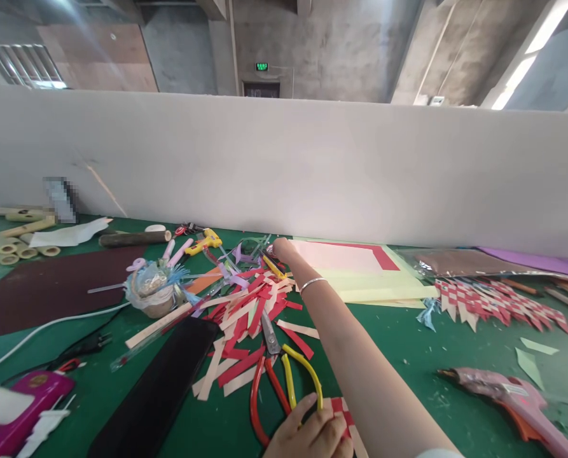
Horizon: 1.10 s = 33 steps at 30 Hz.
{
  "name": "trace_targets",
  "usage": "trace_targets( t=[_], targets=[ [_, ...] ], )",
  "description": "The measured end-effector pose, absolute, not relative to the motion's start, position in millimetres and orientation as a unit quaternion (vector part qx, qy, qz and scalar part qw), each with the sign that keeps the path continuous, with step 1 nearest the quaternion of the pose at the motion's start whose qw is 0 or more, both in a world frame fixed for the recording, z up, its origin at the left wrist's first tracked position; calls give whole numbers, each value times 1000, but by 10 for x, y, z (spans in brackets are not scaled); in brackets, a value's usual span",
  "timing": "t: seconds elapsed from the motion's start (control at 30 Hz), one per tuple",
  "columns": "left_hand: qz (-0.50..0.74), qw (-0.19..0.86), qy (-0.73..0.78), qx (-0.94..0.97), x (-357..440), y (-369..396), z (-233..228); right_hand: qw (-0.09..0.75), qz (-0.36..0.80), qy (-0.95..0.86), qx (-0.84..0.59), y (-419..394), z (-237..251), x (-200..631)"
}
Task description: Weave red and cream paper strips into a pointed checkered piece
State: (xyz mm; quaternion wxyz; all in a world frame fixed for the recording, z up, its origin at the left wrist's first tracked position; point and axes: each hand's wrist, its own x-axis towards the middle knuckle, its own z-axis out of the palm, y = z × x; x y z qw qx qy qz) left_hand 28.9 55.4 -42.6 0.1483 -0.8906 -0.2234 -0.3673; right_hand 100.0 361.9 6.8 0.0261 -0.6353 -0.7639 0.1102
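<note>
Where the green worktop [408,343] runs back to a long white partition across the middle of the frame, bare concrete walls and a lit green sign show above it. The right arm stretches up the centre of the picture, a thin bracelet [312,284] at the wrist, and the right hand [282,249] sits far out at the edge of a heap of red and cream paper strips [245,318]. Its fingers are curled down among the scraps near a small yellow-handled tool [273,266], though I cannot tell whether they grip anything.

At the bottom centre, the left hand [312,432] is loosely closed, fingers pressing a small red-and-white woven paper piece [343,413] against the worktop. That piece's loose strip ends run toward the lower right. Just left of it lie pliers [284,369] with red and yellow handles, long axis near vertical, jaws pointing up the frame.

A pink glue gun [503,391] lies at lower right.
</note>
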Motion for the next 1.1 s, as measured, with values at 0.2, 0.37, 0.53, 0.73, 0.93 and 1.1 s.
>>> trace_targets(
  t=[0.2,0.37,0.53,0.73,0.93,1.1],
  targets=[
    [-362,122,-225,-896,275,543,-522,25,116,-759,-640,3703,25,1025],
    [-343,120,-226,-904,259,534,-565,23,131,-763,-632,3747,-31,1025],
    [-297,141,-226,-917,230,516,-630,29,147,-763,-629,3742,-72,1053],
    [-316,130,-228,-912,243,520,-663,52,155,-755,-634,3749,-47,1048],
    [-357,119,-237,-896,264,527,-605,103,147,-752,-634,3736,-114,1040],
    [-363,105,-246,-892,278,524,-627,135,130,-749,-636,3713,-150,1086]
  ],
)
